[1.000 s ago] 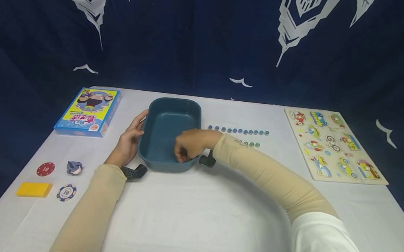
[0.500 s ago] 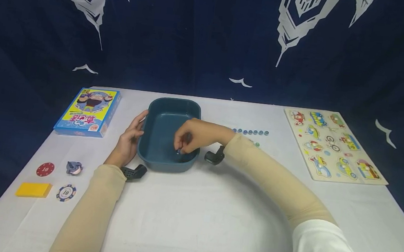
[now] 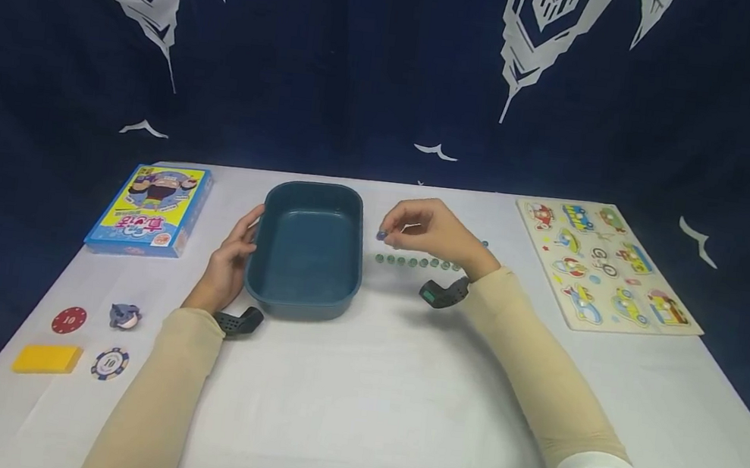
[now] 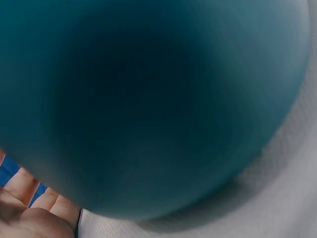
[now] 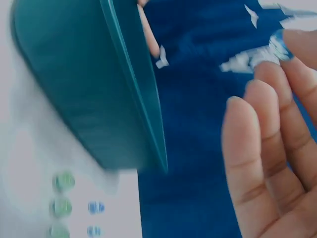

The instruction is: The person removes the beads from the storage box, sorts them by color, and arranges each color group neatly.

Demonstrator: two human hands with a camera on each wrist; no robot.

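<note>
My right hand is lifted over the table to the right of a dark teal plastic bin. Between thumb and forefinger it pinches a small blue marble, also seen in the right wrist view as a shiny blue-white marble. The other fingers curve loosely. My left hand rests with extended fingers against the bin's left outer side. Below the right hand runs a row of green marbles. Most of the blue row behind is hidden by that hand; two blue marbles show in the right wrist view.
At the back left lies a blue-yellow box. Front left hold a red chip, a shark figure, a yellow block and a white-blue chip. A wooden picture puzzle lies right. A dark curtain hangs behind.
My right hand has come up out of the bin with the blue marble and moved right, over the marble rows. The left hand stays at the bin. The head view has shifted slightly.
</note>
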